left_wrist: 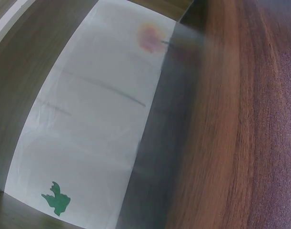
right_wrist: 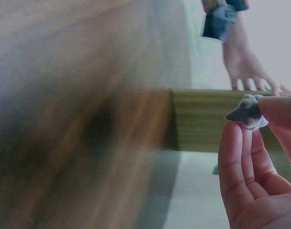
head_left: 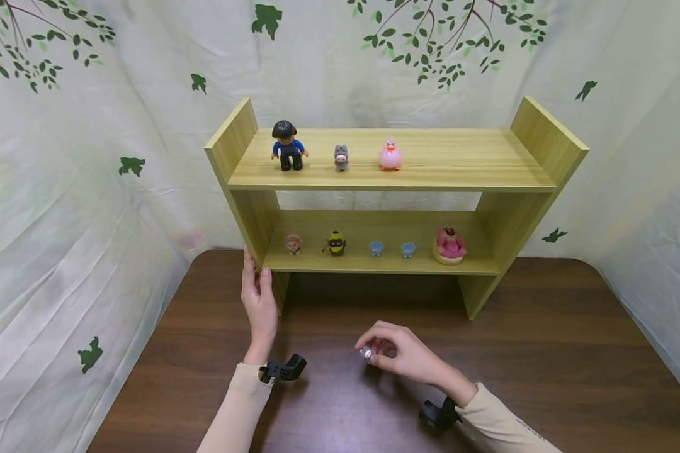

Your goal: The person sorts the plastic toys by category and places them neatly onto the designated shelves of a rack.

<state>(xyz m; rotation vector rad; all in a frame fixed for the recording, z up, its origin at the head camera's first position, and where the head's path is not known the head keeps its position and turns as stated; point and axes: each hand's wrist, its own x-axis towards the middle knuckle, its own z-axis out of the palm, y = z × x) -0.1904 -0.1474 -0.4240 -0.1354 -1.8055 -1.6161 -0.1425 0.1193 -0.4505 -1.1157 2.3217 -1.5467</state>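
My right hand point(head_left: 405, 355) is above the tabletop in front of the shelf. Its thumb and fingers pinch a tiny grey figurine point(head_left: 366, 353) with a pale face. In the right wrist view the figurine point(right_wrist: 247, 113) shows its grey, pointed side. My left hand point(head_left: 260, 311) rests on the left side panel of the wooden shelf point(head_left: 385, 189), fingers straight along the outside and thumb near the front edge. Its fingers are out of the left wrist view. The lower board carries a lion-like figurine point(head_left: 293, 245) and a yellow-black figurine point(head_left: 336, 243).
Two blue figurines point(head_left: 376, 248) and a pink bear figurine point(head_left: 449, 246) stand farther right on the lower board. The top board holds a black-haired doll point(head_left: 288, 148), a grey figurine point(head_left: 341, 158) and a pink duck point(head_left: 390, 155). A leaf-printed curtain point(head_left: 147, 107) hangs behind the brown table point(head_left: 544, 352).
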